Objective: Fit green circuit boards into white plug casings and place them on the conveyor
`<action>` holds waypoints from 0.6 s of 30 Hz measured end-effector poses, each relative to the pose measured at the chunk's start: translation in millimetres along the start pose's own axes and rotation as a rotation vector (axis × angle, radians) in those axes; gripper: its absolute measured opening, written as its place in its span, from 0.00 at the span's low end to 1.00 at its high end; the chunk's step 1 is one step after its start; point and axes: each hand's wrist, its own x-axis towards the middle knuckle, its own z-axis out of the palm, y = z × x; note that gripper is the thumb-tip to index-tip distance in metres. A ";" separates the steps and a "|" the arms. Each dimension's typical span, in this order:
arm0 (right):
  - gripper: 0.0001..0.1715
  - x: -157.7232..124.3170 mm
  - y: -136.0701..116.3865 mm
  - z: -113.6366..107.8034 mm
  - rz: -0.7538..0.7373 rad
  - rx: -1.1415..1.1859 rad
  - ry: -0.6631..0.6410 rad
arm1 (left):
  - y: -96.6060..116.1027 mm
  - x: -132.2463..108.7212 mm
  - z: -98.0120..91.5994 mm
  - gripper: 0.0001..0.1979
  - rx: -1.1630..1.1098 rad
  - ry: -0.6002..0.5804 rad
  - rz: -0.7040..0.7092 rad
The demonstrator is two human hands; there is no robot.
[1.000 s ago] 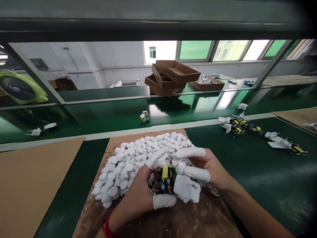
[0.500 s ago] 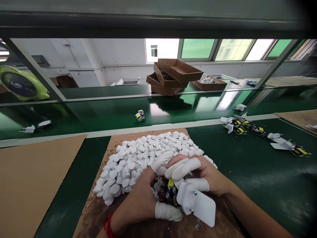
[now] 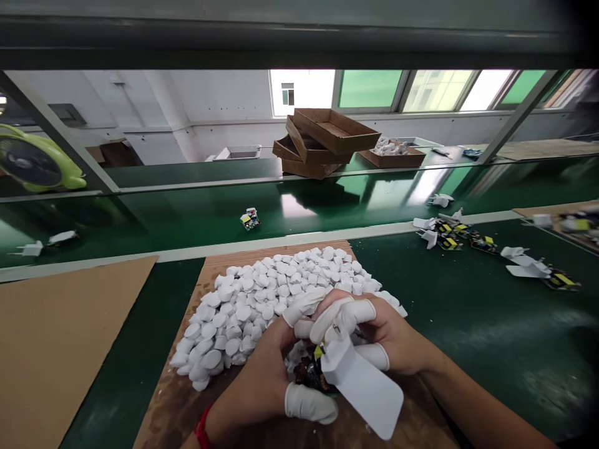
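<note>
My left hand (image 3: 262, 369), in white finger cots and with a red string at the wrist, curls round a circuit board (image 3: 306, 372) with a yellow component. Gripped by the cot-covered fingers of my right hand (image 3: 395, 327) is a white plug casing (image 3: 369, 390) with a long flat plate and a metal pin. It lies against the board's right side; whether the two are joined I cannot tell. Both hands are close together over a brown work board (image 3: 161, 405). Just beyond them spreads a heap of white round caps (image 3: 253, 305).
More circuit boards with white plug parts (image 3: 452, 234) lie to the right. Behind runs a green belt (image 3: 196, 218) carrying a small board (image 3: 250, 219). Stacked brown trays (image 3: 327, 140) and a green fan (image 3: 37, 159) stand further back. Cardboard (image 3: 60, 337) covers the left side.
The white plug casing has turned in my right hand, its pin now pointing up. Pieces on the belt have shifted left. A blurred cluster of parts has appeared at the far right.
</note>
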 end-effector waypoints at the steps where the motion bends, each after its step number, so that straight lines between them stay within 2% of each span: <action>1: 0.08 0.5 -0.7 0.1 -0.017 -0.002 -0.011 | -1.7 0.2 -0.6 0.53 -0.010 -0.005 0.004; 5: 0.05 1.3 -0.3 1.0 -0.071 0.008 -0.015 | -6.0 1.3 -1.8 0.55 -0.057 -0.010 0.025; 10: 0.10 1.0 5.3 -0.5 -0.071 0.068 -0.029 | -4.7 1.7 -0.5 0.58 -0.105 -0.034 -0.002; 18: 0.11 2.5 11.2 -6.5 -0.062 0.108 -0.085 | 0.8 1.4 1.7 0.54 -0.044 -0.049 0.018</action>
